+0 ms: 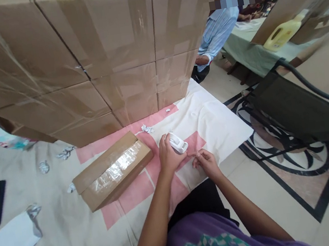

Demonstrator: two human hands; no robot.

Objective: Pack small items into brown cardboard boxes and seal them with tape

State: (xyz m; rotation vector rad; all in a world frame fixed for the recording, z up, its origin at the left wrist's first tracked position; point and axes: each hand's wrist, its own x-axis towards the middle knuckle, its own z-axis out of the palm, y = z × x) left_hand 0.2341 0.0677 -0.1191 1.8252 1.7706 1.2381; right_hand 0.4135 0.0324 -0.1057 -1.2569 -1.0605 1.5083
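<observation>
My left hand is wrapped round a small white tape dispenser, held just above the cloth-covered floor. My right hand sits close beside it to the right, its fingertips pinched together near the dispenser's mouth; what they pinch is too thin to see clearly, probably the tape's end. A small brown cardboard box, taped along its top seam, lies on the pink and white cloth just left of my left hand.
A wall of large taped cartons stands behind the small box. Crumpled scraps lie on the cloth. White sheets lie at the lower left. A dark folding chair stands to the right. Another person sits beyond the cartons.
</observation>
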